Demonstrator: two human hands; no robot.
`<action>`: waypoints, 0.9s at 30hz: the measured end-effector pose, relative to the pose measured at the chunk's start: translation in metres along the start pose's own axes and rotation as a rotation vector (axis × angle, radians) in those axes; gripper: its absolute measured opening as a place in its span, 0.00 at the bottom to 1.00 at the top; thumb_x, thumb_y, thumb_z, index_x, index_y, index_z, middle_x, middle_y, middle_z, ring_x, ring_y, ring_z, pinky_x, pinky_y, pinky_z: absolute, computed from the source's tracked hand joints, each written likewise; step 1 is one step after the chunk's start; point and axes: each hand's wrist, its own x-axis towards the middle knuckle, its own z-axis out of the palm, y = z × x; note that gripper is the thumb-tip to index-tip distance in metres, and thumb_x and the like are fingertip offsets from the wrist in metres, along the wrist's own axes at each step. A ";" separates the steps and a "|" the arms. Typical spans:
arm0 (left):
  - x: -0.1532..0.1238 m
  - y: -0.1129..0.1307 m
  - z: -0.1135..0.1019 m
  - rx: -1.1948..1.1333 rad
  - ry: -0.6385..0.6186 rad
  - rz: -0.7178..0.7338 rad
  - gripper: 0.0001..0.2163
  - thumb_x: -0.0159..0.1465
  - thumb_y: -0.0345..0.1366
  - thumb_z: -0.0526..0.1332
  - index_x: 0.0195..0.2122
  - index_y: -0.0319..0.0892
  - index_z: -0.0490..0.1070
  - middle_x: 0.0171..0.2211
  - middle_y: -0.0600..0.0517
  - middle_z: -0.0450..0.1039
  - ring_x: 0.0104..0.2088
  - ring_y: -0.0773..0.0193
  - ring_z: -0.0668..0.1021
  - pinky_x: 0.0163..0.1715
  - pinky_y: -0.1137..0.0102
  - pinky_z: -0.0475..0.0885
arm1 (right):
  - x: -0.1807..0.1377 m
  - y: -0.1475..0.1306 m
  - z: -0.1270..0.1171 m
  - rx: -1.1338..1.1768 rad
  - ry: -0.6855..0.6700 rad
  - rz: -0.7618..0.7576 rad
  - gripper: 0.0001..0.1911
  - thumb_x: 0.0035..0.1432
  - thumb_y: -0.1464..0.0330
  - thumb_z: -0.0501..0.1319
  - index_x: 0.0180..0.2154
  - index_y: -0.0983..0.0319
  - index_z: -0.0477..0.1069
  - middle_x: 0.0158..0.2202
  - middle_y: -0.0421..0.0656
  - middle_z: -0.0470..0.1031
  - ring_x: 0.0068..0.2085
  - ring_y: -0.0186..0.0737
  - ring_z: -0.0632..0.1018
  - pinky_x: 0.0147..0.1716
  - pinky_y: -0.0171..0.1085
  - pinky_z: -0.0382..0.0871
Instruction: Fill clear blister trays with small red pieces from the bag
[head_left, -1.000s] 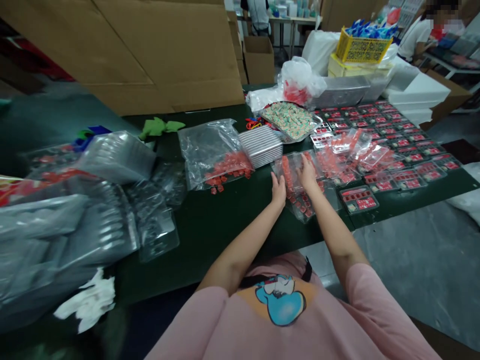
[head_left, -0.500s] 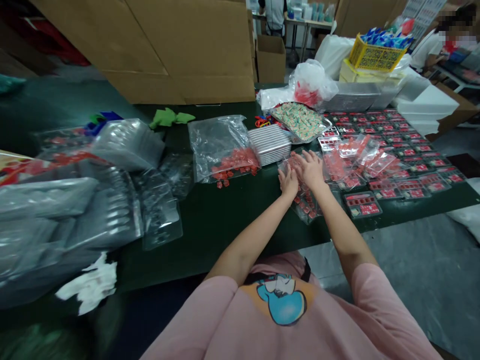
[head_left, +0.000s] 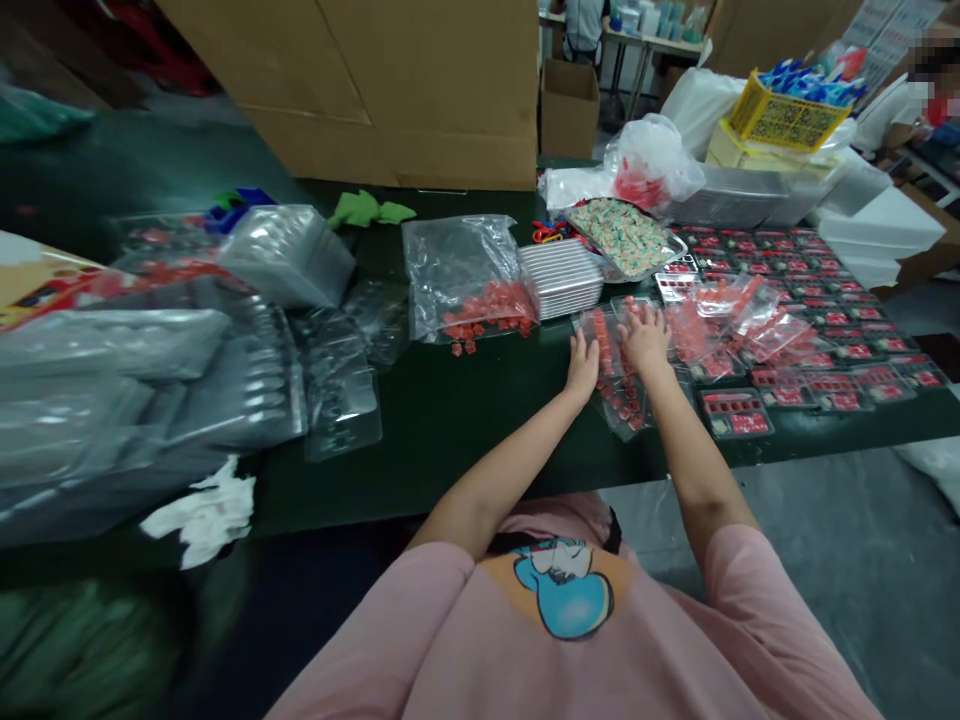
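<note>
My left hand (head_left: 582,368) rests at the left edge of a clear plastic tray (head_left: 604,345) holding a row of small red pieces. Its fingers point forward, slightly apart. My right hand (head_left: 646,340) lies over the neighbouring clear tray with red pieces, fingers spread and pressing down on top. Nearer to me, under my wrists, another clear tray with red pieces (head_left: 624,402) lies on the dark green table. Part of the trays is hidden by my right hand and forearm. Just beyond my hands stands a stack of clear trays (head_left: 561,280).
Left of my hands lies a clear bag (head_left: 457,270) with loose red pieces (head_left: 491,308). A tray of pale green and white bits (head_left: 622,237) stands behind. Rows of filled packs (head_left: 832,318) cover the right side. Nested plastic shells (head_left: 150,400) and white tissue (head_left: 210,512) are at left.
My hands have moved apart: the left has drawn back to the tray's left edge, the right has shifted right. The row of red pieces between them now shows. The view has turned slightly left.
</note>
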 end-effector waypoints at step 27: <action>-0.185 -0.066 -0.358 0.773 0.685 0.274 0.18 0.63 0.34 0.58 0.55 0.42 0.70 0.55 0.42 0.68 0.62 0.50 0.64 0.64 0.54 0.57 | -0.150 -0.358 0.110 0.203 -0.399 -1.147 0.18 0.66 0.74 0.48 0.53 0.65 0.70 0.55 0.55 0.69 0.57 0.53 0.66 0.51 0.50 0.61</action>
